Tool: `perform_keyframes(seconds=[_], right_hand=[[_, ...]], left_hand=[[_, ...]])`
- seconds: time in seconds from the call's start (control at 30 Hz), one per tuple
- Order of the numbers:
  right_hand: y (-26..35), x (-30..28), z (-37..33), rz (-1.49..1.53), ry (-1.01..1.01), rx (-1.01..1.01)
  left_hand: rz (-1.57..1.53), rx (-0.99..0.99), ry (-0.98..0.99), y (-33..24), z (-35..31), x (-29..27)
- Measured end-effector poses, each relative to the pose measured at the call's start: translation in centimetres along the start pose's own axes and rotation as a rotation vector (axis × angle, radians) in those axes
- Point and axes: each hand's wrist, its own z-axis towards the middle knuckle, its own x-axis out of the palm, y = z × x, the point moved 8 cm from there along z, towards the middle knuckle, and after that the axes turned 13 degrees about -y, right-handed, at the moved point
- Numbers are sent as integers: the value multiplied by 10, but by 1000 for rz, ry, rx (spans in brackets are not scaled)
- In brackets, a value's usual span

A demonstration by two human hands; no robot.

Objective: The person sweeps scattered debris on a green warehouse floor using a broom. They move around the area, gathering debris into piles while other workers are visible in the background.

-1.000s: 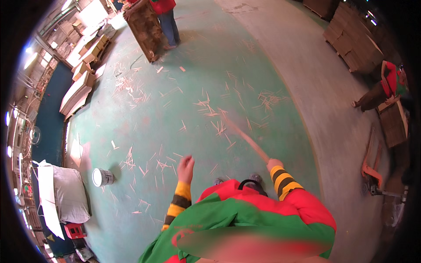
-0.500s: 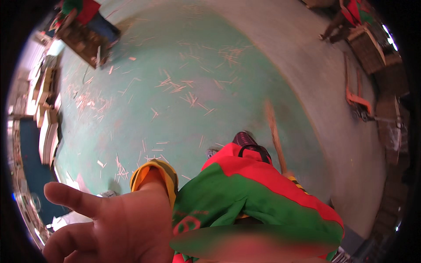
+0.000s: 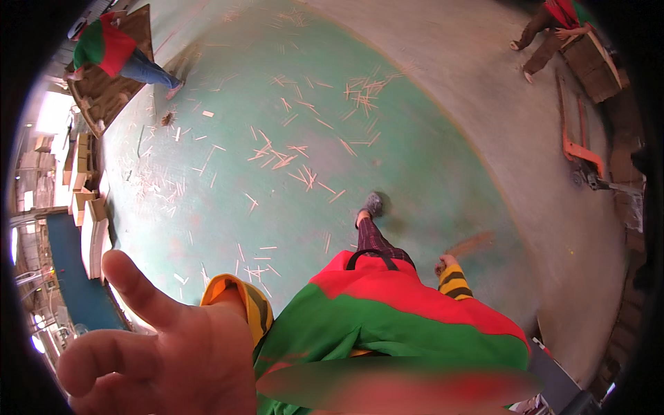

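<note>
My left hand is raised close in front, palm showing, fingers spread and slightly curled, with nothing in it. A yellow-and-dark striped cuff surrounds its wrist. Farther off, at the right of my red-and-green garment, my right hand is closed round the near end of a long brown thing that looks like a straw broom. The broom is blurred and points out to the right, low over the floor. One grey shoe of mine is stepping out ahead.
Thin wooden sticks lie scattered over the green floor. One person bends by a brown board at upper left; another is by a box at upper right. An orange pallet jack stands right; stacked boards stand left.
The broom has swung from pointing ahead to pointing right, and my right hand shows more. A foot has stepped forward. My left hand stays spread. The view has shifted, showing more of both people.
</note>
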Motion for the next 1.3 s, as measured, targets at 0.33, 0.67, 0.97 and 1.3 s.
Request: perform_keyframes(seconds=[0.33,0.67,0.97,1.3], right_hand=[[144,321,-210,-1046,118,-886],[230,344,-253,-1073,307,-864],[316,189,-185,-631,-105,-626],[406,166,-205,528,-15,-58]], left_hand=[[775,-194,685,242,-61,-82],[2026,-1541,1065,168,-238,-545],[1916,-1965,1101,220,-293,-638],[1647,-1514,743,712,-188,-580]])
